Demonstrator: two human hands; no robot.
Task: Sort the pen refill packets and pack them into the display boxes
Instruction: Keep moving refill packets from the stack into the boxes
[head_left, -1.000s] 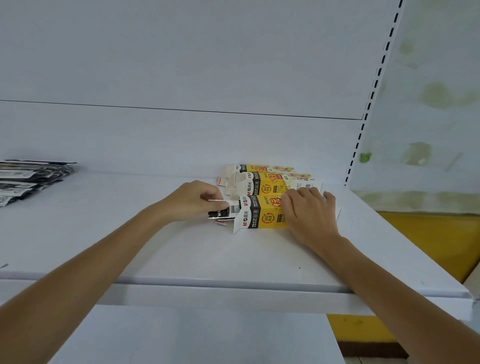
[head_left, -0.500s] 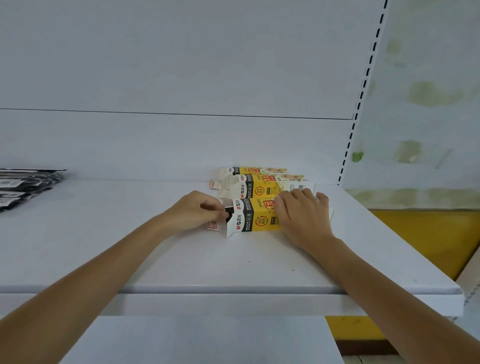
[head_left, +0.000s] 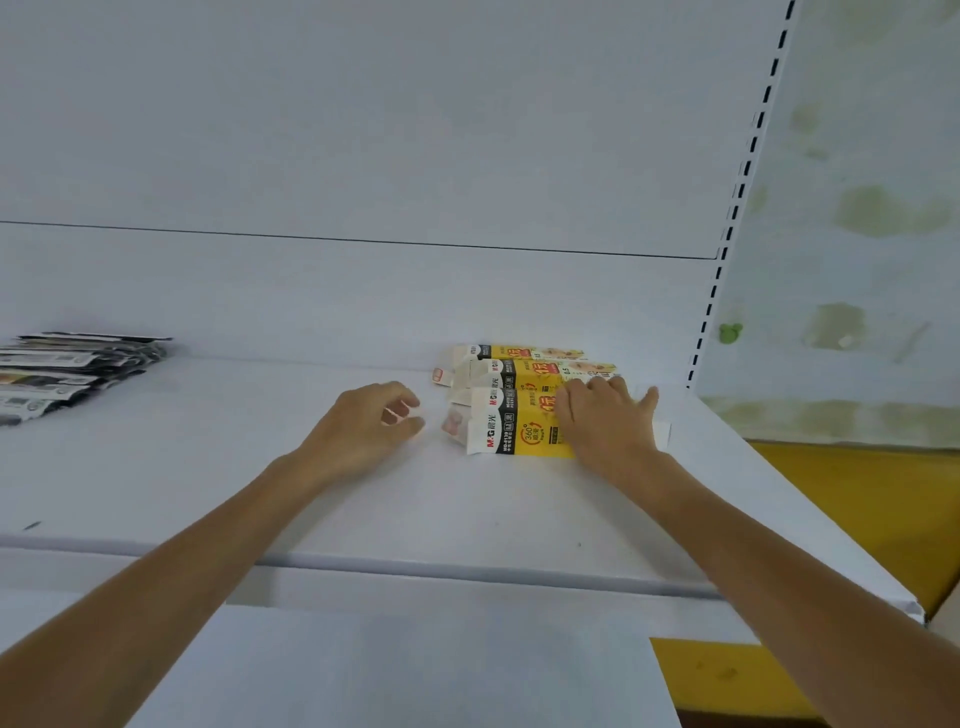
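1. Three yellow display boxes are lying side by side on the white shelf (head_left: 260, 493), right of its middle and close to the back panel (head_left: 363, 130): the near display box (head_left: 511, 428), the middle display box (head_left: 524, 375) and the far display box (head_left: 519, 352), each with its flapped end pointing left.
2. The right hand (head_left: 605, 418) is pressing flat on the right part of the near display box, fingers spread apart over its top, gripping nothing.
3. The left hand (head_left: 366, 428) is hovering just left of that box's flapped end, not touching it, its fingers (head_left: 402, 408) loosely curled and apart, holding nothing.
4. A stack of pen refill packets (head_left: 67, 371) is lying at the far left of the shelf, well apart from the boxes.
5. A slotted upright (head_left: 732, 208) is running along the back panel's right edge.
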